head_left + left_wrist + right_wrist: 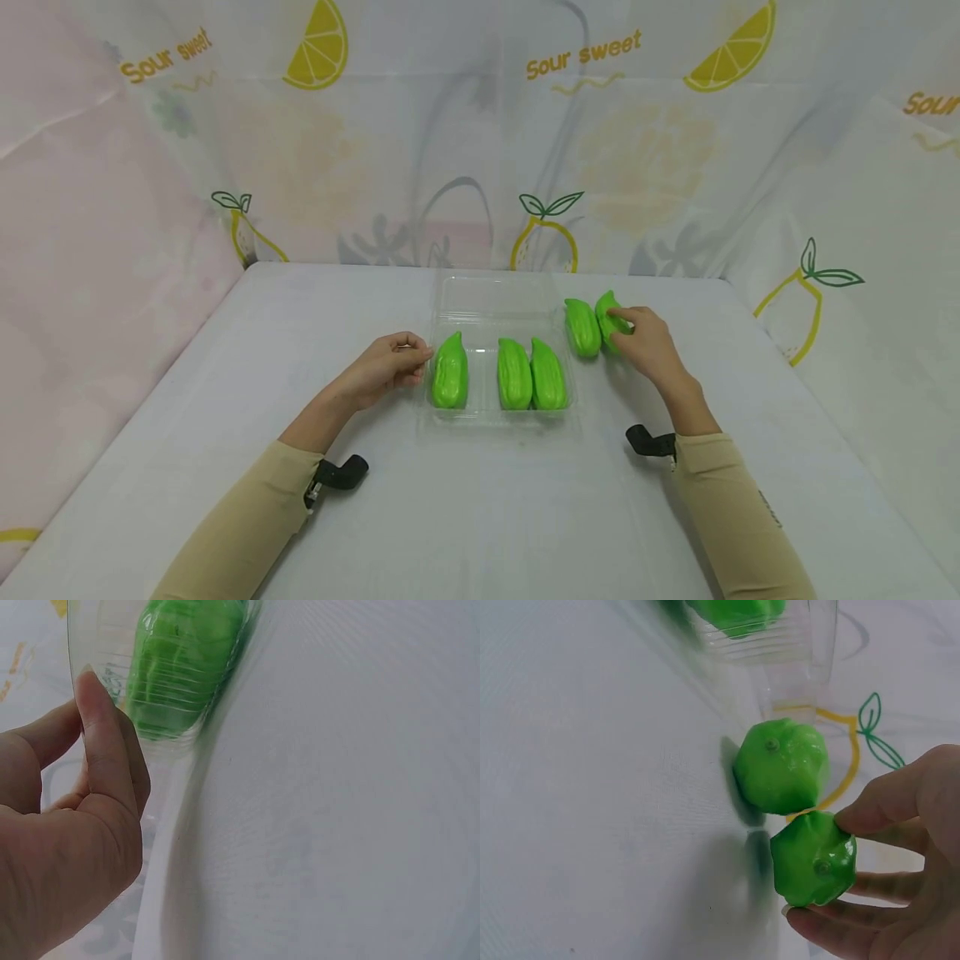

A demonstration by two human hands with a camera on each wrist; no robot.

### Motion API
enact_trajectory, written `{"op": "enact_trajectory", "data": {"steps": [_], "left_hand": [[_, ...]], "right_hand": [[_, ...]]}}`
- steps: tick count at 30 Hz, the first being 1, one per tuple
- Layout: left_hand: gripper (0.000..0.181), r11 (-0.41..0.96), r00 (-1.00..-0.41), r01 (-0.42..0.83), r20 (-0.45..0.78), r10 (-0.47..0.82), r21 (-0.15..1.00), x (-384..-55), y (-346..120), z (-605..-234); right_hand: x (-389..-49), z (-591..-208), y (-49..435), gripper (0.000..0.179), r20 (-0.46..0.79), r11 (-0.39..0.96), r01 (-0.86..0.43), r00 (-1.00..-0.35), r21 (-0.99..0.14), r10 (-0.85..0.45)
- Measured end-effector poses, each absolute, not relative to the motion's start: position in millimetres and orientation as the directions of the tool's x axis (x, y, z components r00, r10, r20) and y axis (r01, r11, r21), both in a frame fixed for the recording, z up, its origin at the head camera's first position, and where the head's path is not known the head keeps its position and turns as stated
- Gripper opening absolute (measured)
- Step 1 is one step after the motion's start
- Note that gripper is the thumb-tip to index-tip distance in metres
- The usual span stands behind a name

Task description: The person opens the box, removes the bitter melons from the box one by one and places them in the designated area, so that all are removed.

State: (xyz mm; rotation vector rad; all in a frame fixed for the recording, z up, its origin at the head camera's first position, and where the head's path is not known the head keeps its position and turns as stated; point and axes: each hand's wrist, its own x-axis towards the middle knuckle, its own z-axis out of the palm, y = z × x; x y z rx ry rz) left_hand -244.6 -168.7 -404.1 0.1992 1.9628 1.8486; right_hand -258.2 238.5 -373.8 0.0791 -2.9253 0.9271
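A clear plastic box (pixel 480 414) with its lid (pixel 495 293) folded back stands mid-table. Inside it lie a green ribbed, pointed vegetable (pixel 450 372) at the left and two alike, one (pixel 514 375) beside another (pixel 549 375), at the right. My left hand (pixel 388 367) pinches the box's left rim between thumb and fingers, plain in the left wrist view. To the right of the box, my right hand (pixel 647 340) grips a matching green vegetable (pixel 814 859) by its sides. Close beside that one, another green vegetable (pixel 781 766) lies on the table.
A white cloth covers the table (pixel 495 517). Behind it hangs a printed curtain (pixel 465 125) with lemon drawings, which also runs along both sides. A black wrist mount (pixel 341 473) sits on the left sleeve and another mount (pixel 649 442) on the right.
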Motion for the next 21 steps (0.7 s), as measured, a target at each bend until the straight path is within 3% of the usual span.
{"op": "enact_trajectory", "data": {"steps": [21], "left_hand": [[0.014,0.102,-0.898,-0.2,-0.224,0.378,0.975,-245.9,-168.7,-405.9]], "right_hand": [[-261.4,-380.2,240.2,0.057,0.045,0.827,-0.053,-0.998,-0.56,-0.033]]}}
